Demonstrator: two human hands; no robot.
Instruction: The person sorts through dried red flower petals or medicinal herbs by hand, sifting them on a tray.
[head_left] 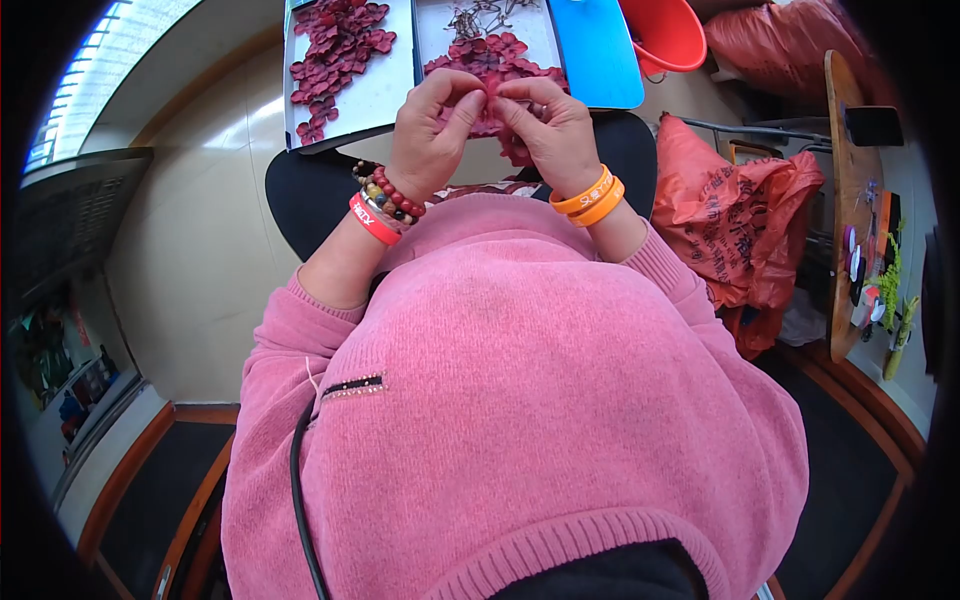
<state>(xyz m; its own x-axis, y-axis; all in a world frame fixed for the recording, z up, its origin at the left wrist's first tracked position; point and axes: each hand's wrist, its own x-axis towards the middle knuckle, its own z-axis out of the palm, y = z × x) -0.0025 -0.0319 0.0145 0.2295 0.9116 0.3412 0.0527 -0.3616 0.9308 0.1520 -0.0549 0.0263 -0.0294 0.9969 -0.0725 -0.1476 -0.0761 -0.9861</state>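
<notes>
My left hand (435, 130) and my right hand (555, 135) meet at the fingertips above the near edge of a white tray. Both pinch a dark red artificial flower (490, 95), part of it covered by the fingers. More red petals hang just below my right hand's fingers. Behind them, a heap of dark red flower pieces (500, 48) lies in the tray, with thin brown stems (490, 16) at its far end. To the left, another white tray (385, 90) bears many loose dark red flower pieces (335, 50).
A blue panel (598, 50) adjoins the trays on the right, with a red bucket (665, 35) past it. Red plastic bags (735, 215) stand on the floor at right. Beyond is a wooden tabletop (842, 200) with small items. Tiled floor (200, 260) lies at left.
</notes>
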